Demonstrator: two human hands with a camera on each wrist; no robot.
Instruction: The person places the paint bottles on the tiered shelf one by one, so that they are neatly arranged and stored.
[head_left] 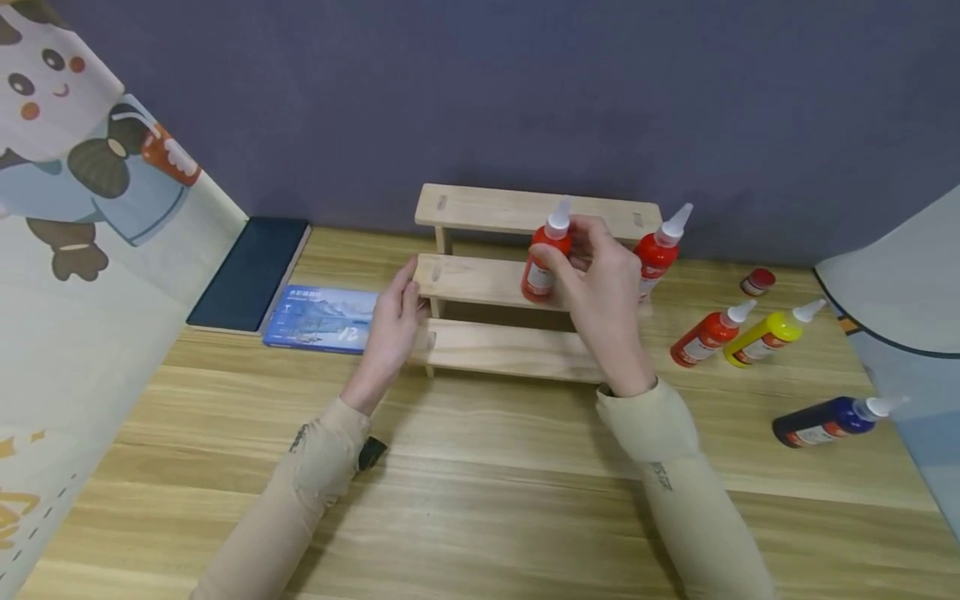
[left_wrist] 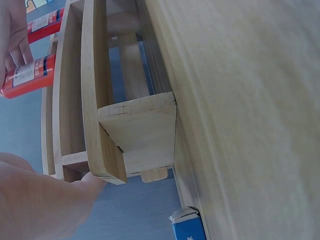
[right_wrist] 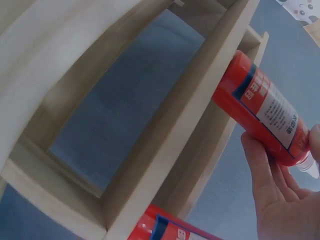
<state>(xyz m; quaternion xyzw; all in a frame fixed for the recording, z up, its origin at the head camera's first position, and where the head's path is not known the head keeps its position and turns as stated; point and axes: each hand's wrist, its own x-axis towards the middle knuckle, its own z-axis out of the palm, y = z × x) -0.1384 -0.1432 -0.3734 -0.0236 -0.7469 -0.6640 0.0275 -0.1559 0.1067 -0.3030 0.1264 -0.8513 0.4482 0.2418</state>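
A three-step wooden rack (head_left: 495, 280) stands against the dark back panel. My left hand (head_left: 393, 321) holds the left end of its middle step; in the left wrist view, the thumb lies against the wood. With thumb and fingers, my right hand (head_left: 606, 287) grips a red paint bottle (head_left: 537, 279) with a white nozzle, upright at the middle step. The right wrist view shows that red bottle (right_wrist: 267, 110) with its base at the step's edge. A second red bottle (head_left: 654, 257) stands at the rack's right end, partly hidden by the right hand.
Right of the rack lie a red bottle (head_left: 703, 340), a yellow bottle (head_left: 763, 340), a dark blue bottle (head_left: 823, 423) and a small red jar (head_left: 757, 282). To the left are a blue box (head_left: 322, 318) and a dark tablet-like slab (head_left: 249, 273). Panels bound both sides.
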